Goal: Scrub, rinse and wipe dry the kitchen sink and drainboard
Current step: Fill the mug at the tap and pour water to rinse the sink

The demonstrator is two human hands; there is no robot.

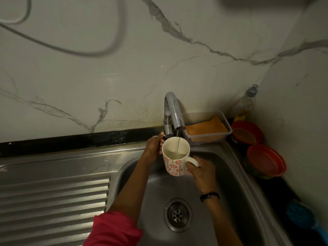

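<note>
The steel sink (156, 190) lay sunk in the counter (276, 189), its basin open and bare down to the round drain (178, 214) near the front. The ribbed drainboard (53, 201) ran off to the left, its long axis left to right and its grooves running the same way, with nothing standing on it. Along the back edge, the tap (173, 110) arched forward over the basin, a thin stream falling into a patterned mug (174, 158) held upright under the spout. The right hand (200, 172) gripped the mug's handle. The left hand (156, 145) reached to the tap's base, closed around the lever there. The right rim was crowded: a clear tub (209, 126) with an orange sponge (206, 128), a soap bottle (245, 102) and two red bowls (264, 158) pressed toward the wall corner.
</note>
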